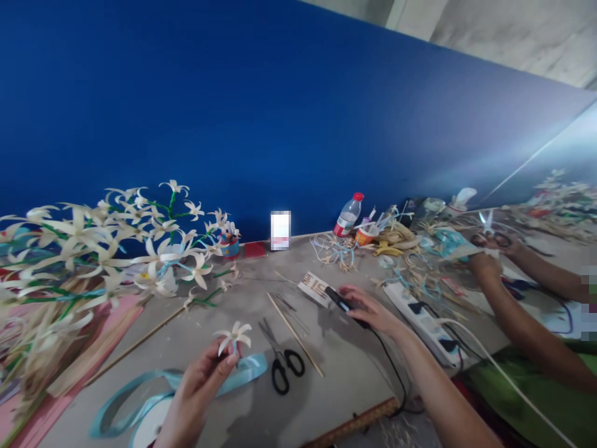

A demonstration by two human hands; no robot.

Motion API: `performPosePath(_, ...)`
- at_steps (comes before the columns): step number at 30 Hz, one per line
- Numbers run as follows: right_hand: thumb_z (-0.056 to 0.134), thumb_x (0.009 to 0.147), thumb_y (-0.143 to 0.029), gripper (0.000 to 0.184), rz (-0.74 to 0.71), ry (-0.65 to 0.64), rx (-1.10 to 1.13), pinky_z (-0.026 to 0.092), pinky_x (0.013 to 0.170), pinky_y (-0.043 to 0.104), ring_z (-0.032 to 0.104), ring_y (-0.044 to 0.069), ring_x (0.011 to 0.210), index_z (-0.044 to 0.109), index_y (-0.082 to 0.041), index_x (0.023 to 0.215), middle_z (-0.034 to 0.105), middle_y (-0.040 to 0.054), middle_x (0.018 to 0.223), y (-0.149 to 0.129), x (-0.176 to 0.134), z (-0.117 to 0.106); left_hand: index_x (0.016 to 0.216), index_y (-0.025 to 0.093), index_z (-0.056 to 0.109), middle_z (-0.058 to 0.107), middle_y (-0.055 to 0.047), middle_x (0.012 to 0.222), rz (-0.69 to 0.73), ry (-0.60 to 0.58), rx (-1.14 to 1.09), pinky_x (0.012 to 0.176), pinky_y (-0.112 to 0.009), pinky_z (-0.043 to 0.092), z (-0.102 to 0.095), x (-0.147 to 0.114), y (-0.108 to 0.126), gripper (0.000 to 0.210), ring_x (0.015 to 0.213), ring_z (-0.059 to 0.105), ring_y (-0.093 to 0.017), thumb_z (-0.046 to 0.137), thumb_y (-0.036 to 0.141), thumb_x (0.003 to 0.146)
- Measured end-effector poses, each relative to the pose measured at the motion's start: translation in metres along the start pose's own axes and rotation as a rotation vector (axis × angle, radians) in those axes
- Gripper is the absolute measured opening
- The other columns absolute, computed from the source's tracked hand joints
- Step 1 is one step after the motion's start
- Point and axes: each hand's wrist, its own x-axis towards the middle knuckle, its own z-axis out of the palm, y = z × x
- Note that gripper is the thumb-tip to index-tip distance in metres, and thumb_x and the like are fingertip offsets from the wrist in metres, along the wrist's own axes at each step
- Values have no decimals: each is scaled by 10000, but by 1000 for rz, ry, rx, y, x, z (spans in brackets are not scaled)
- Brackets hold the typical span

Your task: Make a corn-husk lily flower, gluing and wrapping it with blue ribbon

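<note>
My left hand is closed, pinching a small white artificial flower below its petals, where a bit of light blue shows. Light blue ribbon lies under and beside this hand, with a white spool partly hidden behind the wrist. Fingers and thumb of my right hand lie on either side of a black corded tool; its exact kind is unclear. The tool's front end reaches a white card with a brown pattern. Between my hands lie black-handled scissors and a thin wooden stick.
Many white artificial flowers spread along the left. A lit phone-like screen stands by the blue wall. At right are a bottle, a power strip with cords, scraps, and another person's hands with scissors.
</note>
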Motion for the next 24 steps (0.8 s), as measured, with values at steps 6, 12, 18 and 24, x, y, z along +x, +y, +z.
performPosePath(6,418,916,-560,503,100,115,285,575,724,462,726,312,819,663,-161,1098,733,180,950,-5,-18,13,825,181,675,667,-57,902,29,-9,-32,783,-262,458,2,4,-1,304,900,578,-220,690,484,813)
performPosePath(12,458,876,-526,376,98,113,524,508,511,367,603,213,501,645,-201,920,674,109,768,-47,-49,51,817,183,626,623,-23,858,15,-25,-151,746,-249,427,10,5,6,241,822,544,-172,683,416,841)
performPosePath(18,633,874,-380,192,118,63,323,511,556,312,598,187,550,653,-206,794,655,50,700,-98,-77,103,778,168,609,561,5,738,-70,-77,-321,719,-263,427,20,5,18,289,707,516,-143,757,416,763)
performPosePath(24,599,873,-378,140,-95,136,85,507,532,309,621,201,552,616,-248,827,669,26,676,-129,-74,138,778,152,620,553,-1,735,-89,-116,-408,712,-249,421,27,1,24,264,690,515,-130,771,368,758)
